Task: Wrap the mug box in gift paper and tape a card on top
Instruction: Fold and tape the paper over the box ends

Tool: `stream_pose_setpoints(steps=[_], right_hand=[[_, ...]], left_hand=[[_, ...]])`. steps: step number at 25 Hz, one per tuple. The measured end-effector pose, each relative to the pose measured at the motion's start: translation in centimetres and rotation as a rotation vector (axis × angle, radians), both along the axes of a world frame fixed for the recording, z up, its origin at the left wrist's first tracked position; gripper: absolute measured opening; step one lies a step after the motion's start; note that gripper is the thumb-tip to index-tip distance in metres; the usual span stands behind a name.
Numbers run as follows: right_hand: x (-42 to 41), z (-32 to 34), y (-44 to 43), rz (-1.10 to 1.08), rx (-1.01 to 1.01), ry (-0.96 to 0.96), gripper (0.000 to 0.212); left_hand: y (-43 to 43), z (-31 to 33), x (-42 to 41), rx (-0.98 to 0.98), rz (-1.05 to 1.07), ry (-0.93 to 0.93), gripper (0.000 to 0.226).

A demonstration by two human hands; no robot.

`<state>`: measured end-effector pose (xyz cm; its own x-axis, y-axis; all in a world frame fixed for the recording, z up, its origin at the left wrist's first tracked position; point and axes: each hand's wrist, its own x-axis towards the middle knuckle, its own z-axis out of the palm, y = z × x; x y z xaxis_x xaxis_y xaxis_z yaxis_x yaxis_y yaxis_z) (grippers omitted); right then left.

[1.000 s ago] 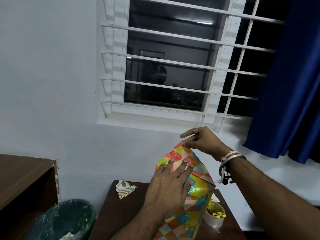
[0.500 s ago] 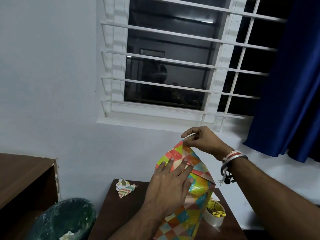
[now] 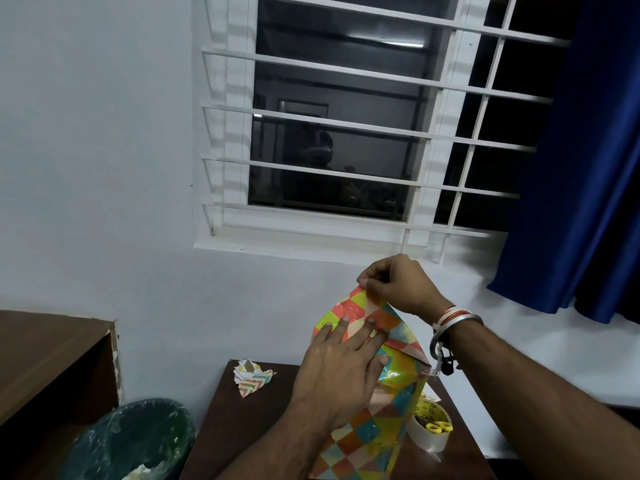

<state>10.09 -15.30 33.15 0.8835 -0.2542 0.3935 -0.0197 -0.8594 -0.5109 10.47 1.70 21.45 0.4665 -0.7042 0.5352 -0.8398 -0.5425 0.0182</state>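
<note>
**Paper tip pinched above the box**

At lower left I see a bin (image 3: 138, 441). Scraps (image 3: 252, 377) lie at the far left corner of the counter (image 3: 239, 427). Low in the centre, my left hand (image 3: 343, 379) lies flat, fingers straight, pressing the paper (image 3: 356, 304) against the upright box (image 3: 367, 438). Just above, my right hand (image 3: 398, 285) pinches the paper's pointed tip. A tape roll (image 3: 429, 433) sits just right of the box.

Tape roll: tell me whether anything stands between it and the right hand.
Nothing visible does. The tape roll lies on the table beside the wrapped box, below the right hand, whose fingers pinch the gift paper at its tip.
</note>
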Motion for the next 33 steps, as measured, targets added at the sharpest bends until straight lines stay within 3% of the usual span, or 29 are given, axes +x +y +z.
stream_pose_setpoints(steps=[5,8,13,17,21,24,26,28,29,31,33], right_hand=[[-2.3,-0.3,0.7,-0.198,0.026,-0.297,0.015],[-6.6,-3.0,1.3,-0.282,-0.089,-0.196,0.017],[-9.4,-7.7,3.8,-0.193,-0.264,-0.068,0.028],[-8.8,-7.6,4.3,-0.149,-0.466,0.006,0.04],[-9.0,-7.0,4.0,-0.111,-0.507,0.041,0.054],[-8.5,-6.4,4.1,-0.093,-0.577,0.113,0.049],[-7.9,-6.1,4.1,-0.111,-0.586,0.134,0.043],[-7.6,-6.0,3.9,-0.12,-0.567,0.142,0.038],[-7.5,-6.0,3.8,-0.121,-0.57,0.145,0.037],[-7.5,-6.1,3.6,-0.12,-0.573,0.156,0.037],[-7.5,-6.4,3.4,-0.117,-0.561,0.15,0.039]], left_hand=[[0.2,0.1,-0.2,0.002,-0.015,0.021,0.071],[0.2,0.2,-0.4,0.004,-0.008,0.021,0.068],[0.5,0.6,-0.4,0.024,0.023,0.049,0.062],[1.1,1.2,-0.3,0.014,-0.022,0.047,0.059],[1.2,1.0,-0.1,-0.084,-0.076,0.045,0.068],[1.1,1.2,0.2,-0.082,-0.083,0.096,0.078],[1.2,1.9,0.4,-0.156,-0.092,0.236,0.066],[1.5,2.5,1.5,-0.399,-0.077,0.383,0.034],[1.6,2.7,2.3,-0.519,-0.016,0.432,0.03],[1.9,2.9,4.5,-0.564,0.104,0.625,0.043],[1.9,3.0,5.9,-0.504,0.089,0.952,0.055]])
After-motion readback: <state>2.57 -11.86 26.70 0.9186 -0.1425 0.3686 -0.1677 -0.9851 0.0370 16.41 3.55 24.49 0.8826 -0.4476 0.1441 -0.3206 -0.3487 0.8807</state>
